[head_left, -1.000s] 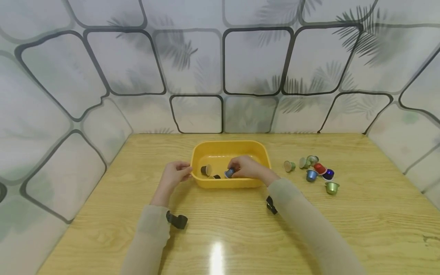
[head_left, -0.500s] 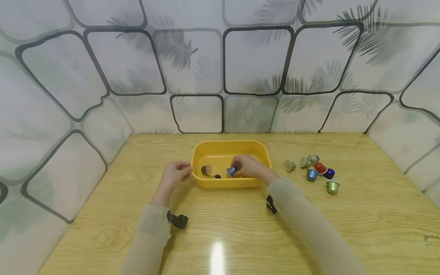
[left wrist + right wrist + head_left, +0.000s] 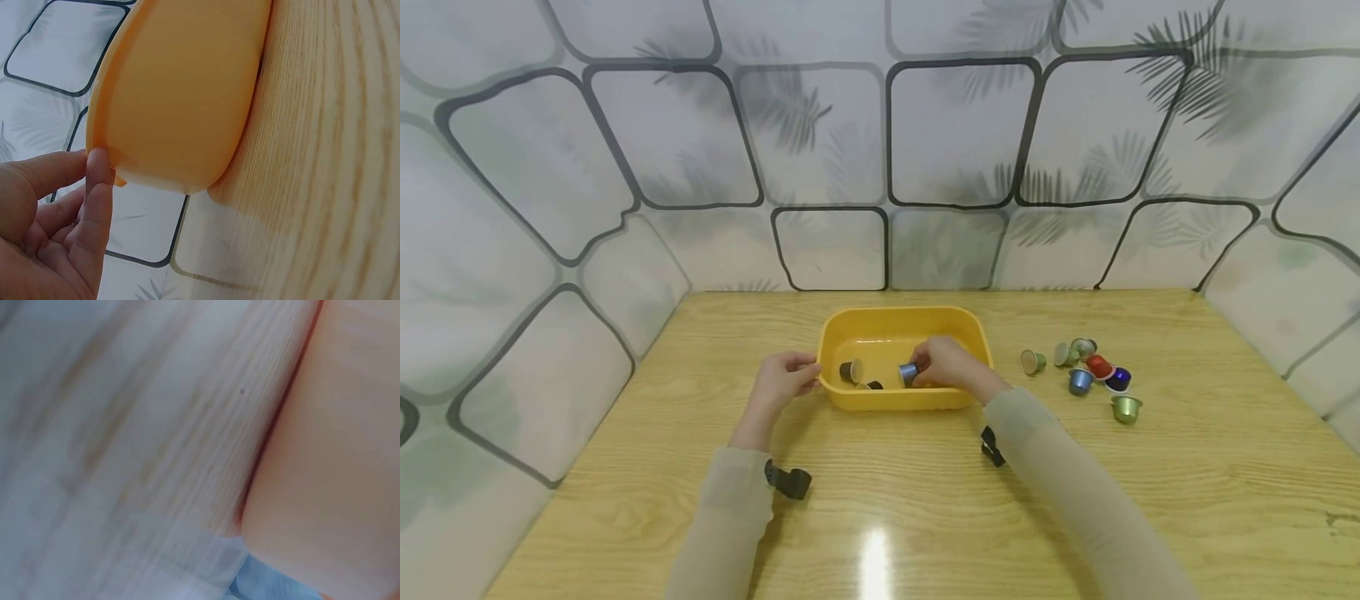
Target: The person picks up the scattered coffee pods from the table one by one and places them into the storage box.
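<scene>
In the head view a yellow tub (image 3: pixel 910 401) stands on the wooden table. My left hand (image 3: pixel 777 387) pinches its left rim between thumb and fingers; the left wrist view shows these fingers (image 3: pixel 99 169) on the rim of the tub (image 3: pixel 181 94). Inside the tub, my right hand (image 3: pixel 947 363) holds a blue capsule (image 3: pixel 908 373) by one end, the capsule lying roughly sideways. A black capsule (image 3: pixel 847 372) with a pale lid and another dark capsule (image 3: pixel 874 385) lie at the tub's left. The right wrist view has only the tub's outer wall (image 3: pixel 325 450), without the hand.
Right of the tub lie several loose capsules: a pale green one (image 3: pixel 1032 362), a red one (image 3: pixel 1099 367), a light blue one (image 3: pixel 1080 382), a dark blue one (image 3: pixel 1117 380) and a green one (image 3: pixel 1125 408). A patterned wall covering (image 3: pixel 962 133) rises behind the table.
My right hand has shifted slightly to the right within the tub, and the blue capsule in its fingers has turned from a slant to nearly level. The left hand has stayed on the rim.
</scene>
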